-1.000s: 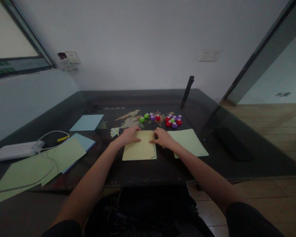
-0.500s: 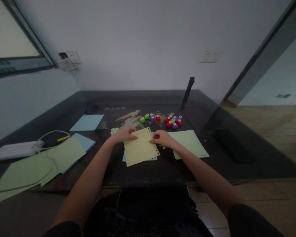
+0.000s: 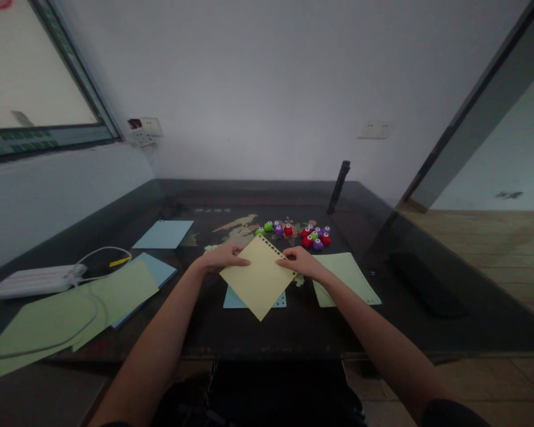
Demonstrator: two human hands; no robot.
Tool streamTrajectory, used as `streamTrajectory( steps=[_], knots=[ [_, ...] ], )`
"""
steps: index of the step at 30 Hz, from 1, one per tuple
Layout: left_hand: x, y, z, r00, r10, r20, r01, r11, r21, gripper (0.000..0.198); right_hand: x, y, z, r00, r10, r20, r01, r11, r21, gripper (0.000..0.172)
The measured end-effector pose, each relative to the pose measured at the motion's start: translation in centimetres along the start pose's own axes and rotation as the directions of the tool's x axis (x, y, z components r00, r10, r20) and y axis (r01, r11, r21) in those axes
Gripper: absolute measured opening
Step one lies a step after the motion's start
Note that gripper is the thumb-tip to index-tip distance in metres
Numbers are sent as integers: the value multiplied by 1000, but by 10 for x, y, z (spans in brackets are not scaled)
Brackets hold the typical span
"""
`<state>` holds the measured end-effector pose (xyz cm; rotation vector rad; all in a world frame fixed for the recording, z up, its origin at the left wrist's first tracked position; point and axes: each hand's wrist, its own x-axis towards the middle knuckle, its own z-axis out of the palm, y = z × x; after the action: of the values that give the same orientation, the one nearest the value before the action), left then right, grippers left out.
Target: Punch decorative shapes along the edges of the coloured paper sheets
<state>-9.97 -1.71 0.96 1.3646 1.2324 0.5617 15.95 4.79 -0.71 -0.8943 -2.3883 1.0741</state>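
Note:
A pale yellow sheet of paper (image 3: 258,279) with punched holes along its upper right edge is held up, turned like a diamond. My left hand (image 3: 225,256) pinches its left side, thumb on top. At the holed edge, my right hand (image 3: 301,262) grips the sheet between thumb and fingers. Beneath it, a light blue punched sheet (image 3: 233,299) lies on the table, mostly covered. Small pale pieces (image 3: 299,280) show beside the right hand, too small to name. To the right lies a pale green punched sheet (image 3: 349,279).
Several red, green and purple eyed balls (image 3: 317,236) sit behind the hands. A black upright stick (image 3: 339,187) stands at the back. On the left are a blue sheet (image 3: 164,234), green sheets (image 3: 115,290) and a white power strip (image 3: 31,281) with a cable. A dark flat object (image 3: 425,283) lies right.
The yellow sheet has turned from nearly upright to a diamond, its holed edge now facing upper right. My right hand has closed on that edge. The camera view has tilted up slightly.

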Motion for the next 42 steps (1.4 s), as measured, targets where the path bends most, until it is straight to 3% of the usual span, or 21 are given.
streamTrajectory(
  steps=[7, 13, 21, 25, 34, 38, 42],
  knots=[
    [5, -9, -5, 998, -63, -5, 63, 993, 96, 40, 2, 5, -2, 999, -32, 15, 31, 999, 37, 38],
    [4, -11, -13, 997, -68, -29, 71, 991, 113, 38, 12, 14, -8, 986, 72, -153, -48, 987, 155, 44],
    [-4, -9, -24, 995, -19, -100, 46, 959, 278, 38, 51, 22, -10, 975, 74, -207, -52, 993, 107, 14],
    [-5, -9, -29, 995, -18, -96, 51, 935, 350, 37, 76, 26, -1, 950, 158, -268, -156, 987, 27, 3],
    [-1, -14, -34, 993, -19, -120, 76, 869, 488, 41, 110, 29, 21, 919, 154, -363, -229, 957, -175, 27],
    [3, -20, -36, 993, -26, -112, 81, 850, 521, 40, 118, 16, 27, 923, 138, -360, -285, 873, -395, 34],
    [5, -21, -36, 994, -36, -107, 87, 845, 528, 40, 120, 4, 32, 937, 98, -337, -275, 800, -533, 31]
  ],
)
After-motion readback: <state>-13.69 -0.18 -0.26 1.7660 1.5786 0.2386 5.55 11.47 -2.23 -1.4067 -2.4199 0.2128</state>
